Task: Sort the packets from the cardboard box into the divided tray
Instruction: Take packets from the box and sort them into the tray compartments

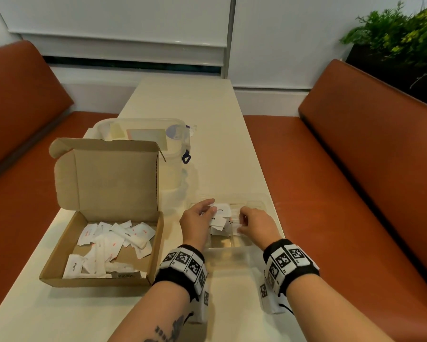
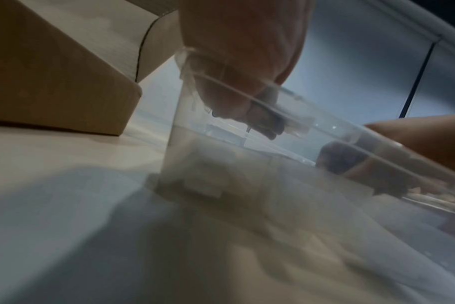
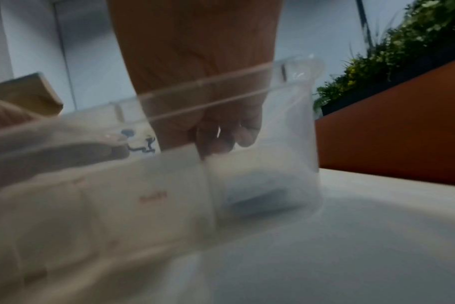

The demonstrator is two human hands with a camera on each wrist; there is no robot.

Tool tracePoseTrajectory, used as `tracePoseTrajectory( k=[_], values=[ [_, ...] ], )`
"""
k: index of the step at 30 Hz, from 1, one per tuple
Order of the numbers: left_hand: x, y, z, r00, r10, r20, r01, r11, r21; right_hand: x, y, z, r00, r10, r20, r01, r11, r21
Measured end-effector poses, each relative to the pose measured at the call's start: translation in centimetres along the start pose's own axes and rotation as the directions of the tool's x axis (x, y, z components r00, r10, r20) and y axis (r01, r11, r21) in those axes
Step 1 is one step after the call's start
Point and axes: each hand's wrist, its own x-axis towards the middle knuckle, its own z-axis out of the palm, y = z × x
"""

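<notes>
The open cardboard box (image 1: 101,280) at the left holds several white packets (image 1: 113,240). To its right stands the clear divided tray (image 1: 256,202), with packets (image 3: 153,197) lying in a compartment. Over the tray's left part, my left hand (image 1: 211,209) pinches two white packets (image 1: 221,211) with black print. Just right of it, my right hand (image 1: 242,219) has curled fingers that seem to pinch a small blurred white packet (image 1: 237,224). In the left wrist view my left fingers (image 2: 242,98) show through the tray wall (image 2: 185,144). My right fingers (image 3: 221,142) curl down inside the tray (image 3: 286,123).
A clear lidded plastic container (image 1: 143,134) stands behind the box's raised lid (image 1: 113,174). Orange bench seats (image 1: 355,169) run along both sides of the narrow cream table (image 1: 195,102). A green plant (image 1: 399,40) sits at the far right.
</notes>
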Motion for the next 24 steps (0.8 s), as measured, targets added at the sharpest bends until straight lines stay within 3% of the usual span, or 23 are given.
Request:
tracePoseTrajectory(
  k=[4, 9, 12, 15, 18, 21, 24],
  values=[
    [-0.1, 0.2, 0.1, 1.000, -0.011, 0.029, 0.013, 0.998, -0.062, 0.0, -0.9, -0.9, 0.984, 0.101, -0.149, -0.035, 0.919, 0.393],
    [-0.3, 0.6, 0.2, 0.989, -0.081, 0.127, 0.101, 0.982, -0.159, 0.1, -2.1, -1.1, 0.986, 0.160, -0.049, -0.081, 0.713, 0.697],
    [-0.3, 1.0, 0.1, 0.966, -0.168, 0.197, 0.211, 0.952, -0.221, 0.3, -2.2, -1.1, 0.977, 0.202, -0.067, -0.087, 0.666, 0.741],
    [-0.3, 1.7, -0.1, 0.901, -0.251, 0.354, 0.368, 0.874, -0.317, 0.5, -2.3, -1.0, 0.972, 0.218, -0.083, -0.085, 0.663, 0.743],
    [-0.3, 1.8, -0.2, 0.849, -0.284, 0.445, 0.439, 0.848, -0.296, 0.6, -2.1, -1.1, 0.964, 0.230, -0.135, -0.050, 0.655, 0.754],
    [-0.2, 1.6, -0.5, 0.860, -0.300, 0.413, 0.440, 0.847, -0.299, 0.8, -1.7, -1.9, 0.962, 0.211, -0.173, -0.008, 0.656, 0.755],
    [0.2, 1.7, -0.5, 0.906, -0.259, 0.334, 0.357, 0.893, -0.275, 0.8, -1.5, -3.1, 0.989, 0.094, -0.113, 0.012, 0.713, 0.701]
  ],
)
